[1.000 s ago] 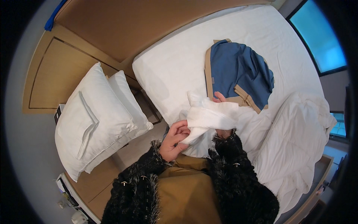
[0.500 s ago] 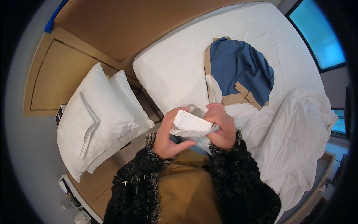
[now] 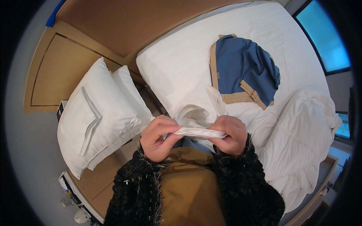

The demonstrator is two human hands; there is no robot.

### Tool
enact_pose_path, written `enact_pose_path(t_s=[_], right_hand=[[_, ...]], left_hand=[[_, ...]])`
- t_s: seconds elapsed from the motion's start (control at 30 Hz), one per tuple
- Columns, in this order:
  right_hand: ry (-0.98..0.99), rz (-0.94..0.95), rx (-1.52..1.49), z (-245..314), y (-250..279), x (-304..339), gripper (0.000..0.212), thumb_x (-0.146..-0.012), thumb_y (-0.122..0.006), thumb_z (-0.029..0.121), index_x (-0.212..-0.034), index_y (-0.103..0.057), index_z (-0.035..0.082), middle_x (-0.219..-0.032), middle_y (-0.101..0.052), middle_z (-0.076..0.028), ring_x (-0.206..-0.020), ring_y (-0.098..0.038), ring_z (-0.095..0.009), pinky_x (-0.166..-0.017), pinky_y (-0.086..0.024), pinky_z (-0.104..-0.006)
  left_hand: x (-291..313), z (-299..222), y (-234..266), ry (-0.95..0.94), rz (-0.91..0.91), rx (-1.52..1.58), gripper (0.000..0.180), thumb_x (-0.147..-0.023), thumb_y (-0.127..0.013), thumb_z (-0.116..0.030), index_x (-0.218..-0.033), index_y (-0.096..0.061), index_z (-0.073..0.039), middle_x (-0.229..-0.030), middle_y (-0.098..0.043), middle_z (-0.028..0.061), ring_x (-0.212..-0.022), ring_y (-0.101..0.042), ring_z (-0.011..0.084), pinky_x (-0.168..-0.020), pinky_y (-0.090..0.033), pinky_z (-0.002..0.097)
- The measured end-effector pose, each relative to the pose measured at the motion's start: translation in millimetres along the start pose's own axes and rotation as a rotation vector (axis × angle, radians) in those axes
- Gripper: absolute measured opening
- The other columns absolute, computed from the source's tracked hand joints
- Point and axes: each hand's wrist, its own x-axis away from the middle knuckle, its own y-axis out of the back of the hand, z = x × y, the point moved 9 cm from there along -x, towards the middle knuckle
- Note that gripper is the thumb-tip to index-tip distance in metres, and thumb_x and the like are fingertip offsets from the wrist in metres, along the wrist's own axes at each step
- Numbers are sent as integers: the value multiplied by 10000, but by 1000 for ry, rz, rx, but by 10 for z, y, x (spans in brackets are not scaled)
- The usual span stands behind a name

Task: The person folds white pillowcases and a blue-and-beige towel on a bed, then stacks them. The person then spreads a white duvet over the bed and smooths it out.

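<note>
A white pillowcase [image 3: 200,133] is stretched between my two hands, its hemmed edge pulled into a nearly straight band. At the left end of that edge, my left hand [image 3: 158,137] pinches the fabric between thumb and fingers. The right end is pinched by my right hand [image 3: 229,135] in the same way. Behind the band, the rest of the cloth opens in a loose loop and trails onto the bed. Two white pillows [image 3: 107,107] lean together at the left, with a folded white cloth [image 3: 81,116] on the front one.
Under the far part of the pillowcase is a bed with a white sheet [image 3: 181,64]. A blue cloth with tan borders [image 3: 245,66] lies crumpled on it. A bunched white duvet [image 3: 301,139] fills the right side. The brown headboard [image 3: 109,26] rises behind, and a wooden surface [image 3: 105,173] is at lower left.
My hands have moved apart and pulled the pillowcase's edge taut. The white flap that stood up between them is now a narrow band. My left fingers have closed on the hem.
</note>
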Motion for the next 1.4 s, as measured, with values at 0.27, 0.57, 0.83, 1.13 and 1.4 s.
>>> enact_pose_path(t_s=[0.27,0.57,0.83,1.13,1.4], right_hand=[[46,-74,42,86,-42,-40,287,-588,-763,33,-837,-627,77,-814,-605,-53,-672,-550,-209,-592,-417,-300],[63,8,-92,94,-180,-58,250,-628,-744,18,-826,-615,98,-873,-605,-34,-734,-556,-200,-673,-420,-298],[32,28,-217,87,-218,-61,199,-666,-703,-2,-813,-584,57,-811,-615,-67,-708,-565,-218,-676,-417,-308],[28,63,-262,106,-230,-74,194,-695,-621,-43,-856,-563,49,-822,-619,-79,-686,-554,-234,-663,-419,-317],[-43,63,-264,22,-255,-64,218,-697,-614,-58,-888,-568,36,-832,-608,-77,-726,-555,-246,-676,-442,-328]], left_hand=[[52,-46,-65,45,85,69,166,-743,-666,29,-883,-594,-23,-829,-582,93,-699,-561,188,-610,-442,276],[38,-68,-152,71,135,49,173,-749,-668,20,-899,-596,-28,-808,-572,77,-669,-544,162,-578,-424,255],[32,-24,-181,106,165,51,222,-739,-695,-9,-953,-642,-33,-758,-550,47,-622,-504,118,-534,-385,227],[14,-3,-207,99,166,107,195,-740,-692,-4,-925,-642,-42,-674,-481,13,-567,-435,99,-504,-346,222],[52,110,-232,205,150,167,171,-754,-658,29,-898,-599,-42,-598,-435,-7,-508,-390,88,-466,-299,229]])
